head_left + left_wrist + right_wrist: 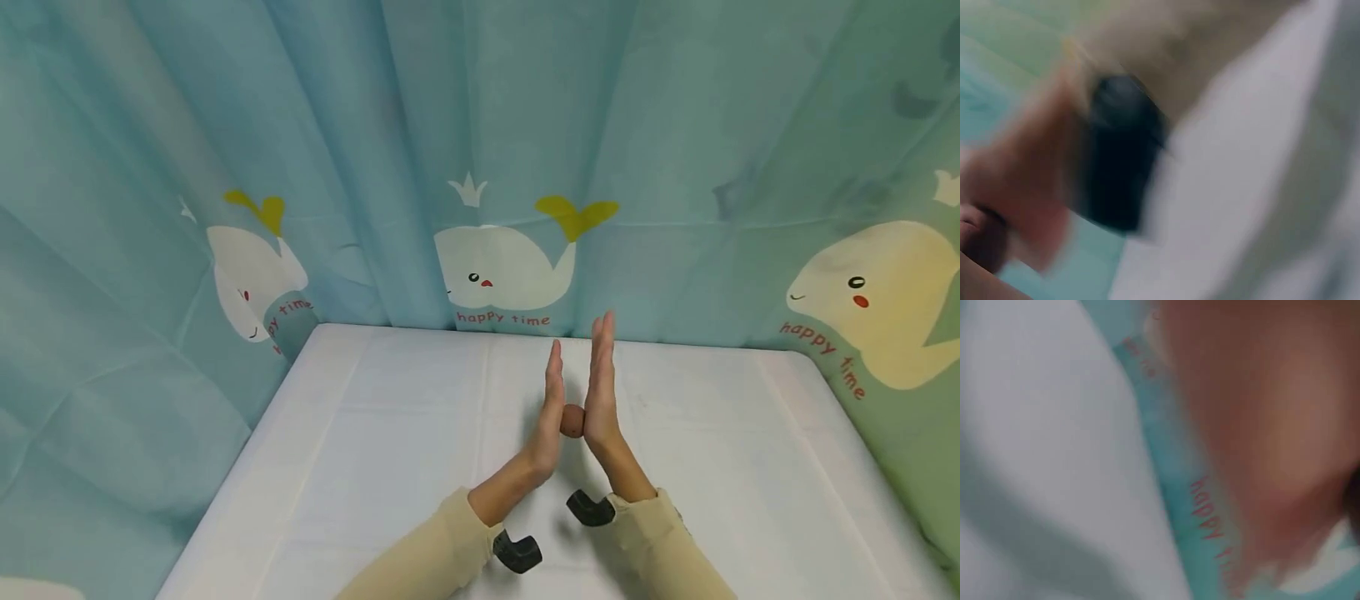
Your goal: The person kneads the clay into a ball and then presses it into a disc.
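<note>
A small round brown ball (572, 421) sits between the two palms in the head view, above the white table. My left hand (551, 417) presses it from the left with straight fingers pointing away from me. From the other side my right hand (602, 400) presses it, its fingers also straight and upright. The ball (984, 240) shows dark at the lower left of the left wrist view, by the blurred right hand (1029, 181). A large blurred hand (1272, 425) fills the right side of the right wrist view.
The white table (405, 433) spreads under both forearms. Behind it hangs a blue-green curtain (495, 100) printed with whales. Black wrist cameras (517, 552) stick out from both beige sleeves (442, 546).
</note>
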The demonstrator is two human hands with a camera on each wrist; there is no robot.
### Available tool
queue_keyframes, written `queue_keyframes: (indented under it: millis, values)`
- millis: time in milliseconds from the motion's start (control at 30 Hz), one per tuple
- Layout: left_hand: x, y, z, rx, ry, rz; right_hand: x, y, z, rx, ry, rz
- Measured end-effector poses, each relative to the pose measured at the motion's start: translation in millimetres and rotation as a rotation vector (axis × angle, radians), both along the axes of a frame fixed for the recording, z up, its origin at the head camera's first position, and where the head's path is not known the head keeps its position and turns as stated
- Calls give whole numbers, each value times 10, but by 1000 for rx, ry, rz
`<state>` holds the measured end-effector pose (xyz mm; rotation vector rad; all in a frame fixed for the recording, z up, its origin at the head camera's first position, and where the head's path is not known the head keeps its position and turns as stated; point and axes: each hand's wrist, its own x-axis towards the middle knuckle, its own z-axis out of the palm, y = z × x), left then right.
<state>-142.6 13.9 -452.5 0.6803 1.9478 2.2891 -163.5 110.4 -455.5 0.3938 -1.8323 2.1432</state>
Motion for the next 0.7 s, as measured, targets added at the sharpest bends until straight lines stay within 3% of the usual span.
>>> queue_keyframes:
  millis: [67, 167, 267, 333, 433, 500, 600, 700]
  values:
    - [-18, -13, 98, 37, 25, 17, 18, -14, -97, 43, -37, 31]
    - [-125, -59, 193, 34, 69, 65, 169, -117, -195, 98, -71, 108]
    - [-256, -95, 144, -12, 78, 122, 321, -213, -134, 93, -57, 154]
    - [-285, -98, 71, -44, 66, 122, 343, -231, -41, 78, -27, 140]
    - [-200, -55, -15, -38, 35, 77, 245, -164, 70, 54, -15, 78]
    - [-114, -19, -26, -15, 26, 43, 133, -94, 61, 47, -36, 34]
    - [-27, -4, 75, 23, 52, 29, 35, -44, -84, 37, -69, 14]
    - [-51, -39, 172, 24, 101, 36, 109, -105, -231, 43, -84, 54]
